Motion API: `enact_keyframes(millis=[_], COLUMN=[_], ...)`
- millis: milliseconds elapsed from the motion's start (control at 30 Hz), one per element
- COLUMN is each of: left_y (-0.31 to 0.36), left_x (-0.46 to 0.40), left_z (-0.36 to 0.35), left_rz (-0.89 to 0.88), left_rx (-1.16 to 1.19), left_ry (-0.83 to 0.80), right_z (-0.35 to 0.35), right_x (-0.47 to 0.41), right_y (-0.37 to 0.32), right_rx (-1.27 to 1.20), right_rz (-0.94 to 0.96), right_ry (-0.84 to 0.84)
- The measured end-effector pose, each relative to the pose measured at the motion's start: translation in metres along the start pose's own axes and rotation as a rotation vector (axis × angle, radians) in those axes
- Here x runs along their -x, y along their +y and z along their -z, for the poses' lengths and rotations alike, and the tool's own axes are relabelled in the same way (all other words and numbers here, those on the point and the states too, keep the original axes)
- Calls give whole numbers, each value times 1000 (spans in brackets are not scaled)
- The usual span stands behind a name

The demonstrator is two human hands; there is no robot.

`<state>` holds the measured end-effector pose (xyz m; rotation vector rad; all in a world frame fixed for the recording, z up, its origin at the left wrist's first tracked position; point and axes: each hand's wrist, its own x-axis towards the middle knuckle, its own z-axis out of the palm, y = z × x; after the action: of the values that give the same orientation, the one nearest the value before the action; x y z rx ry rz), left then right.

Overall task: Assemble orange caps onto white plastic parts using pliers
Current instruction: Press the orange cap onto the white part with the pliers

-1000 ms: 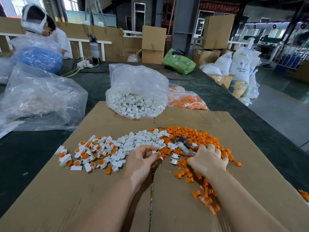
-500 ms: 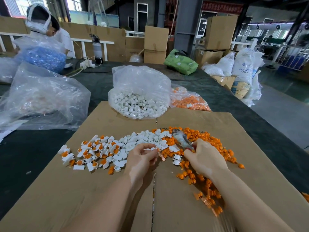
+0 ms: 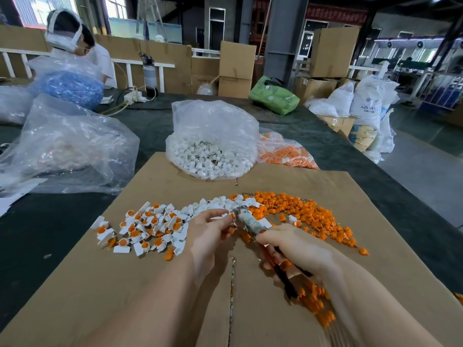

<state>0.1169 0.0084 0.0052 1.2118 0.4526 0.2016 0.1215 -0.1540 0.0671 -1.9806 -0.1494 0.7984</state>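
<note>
Right hand [image 3: 298, 249] grips pliers [image 3: 250, 222]; left hand [image 3: 210, 231] pinches small white part [image 3: 223, 216].

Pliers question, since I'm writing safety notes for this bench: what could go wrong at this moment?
1. The left hand pinches the small white part right at the nose of the pliers, so a squeeze by the right hand could nip fingertips.
2. The part could slip out and fall among the loose orange caps, where it might be hard to find.
</note>
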Motion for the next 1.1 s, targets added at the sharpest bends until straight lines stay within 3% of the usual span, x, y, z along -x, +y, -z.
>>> enact_keyframes(millis=[300,600,833,967,1100], left_y=[1,3,2,-4,-13], left_x=[-7,-2,2,6,9], left_z=[1,-3,-7,1,4], left_rz=[34,10,27,7,-138], left_rx=[-8,-48,-20,-53,-336], left_ry=[44,62,63,87,34], right_z=[-4,-10,-12,-2,13], right_x=[0,-1,-6,-13,-23], right_y=[-1,3,16,29,45], right_rx=[2,349,333,472,823], right_rz=[-20,126,203,204,161], right_ry=[-73,138,262,474,740])
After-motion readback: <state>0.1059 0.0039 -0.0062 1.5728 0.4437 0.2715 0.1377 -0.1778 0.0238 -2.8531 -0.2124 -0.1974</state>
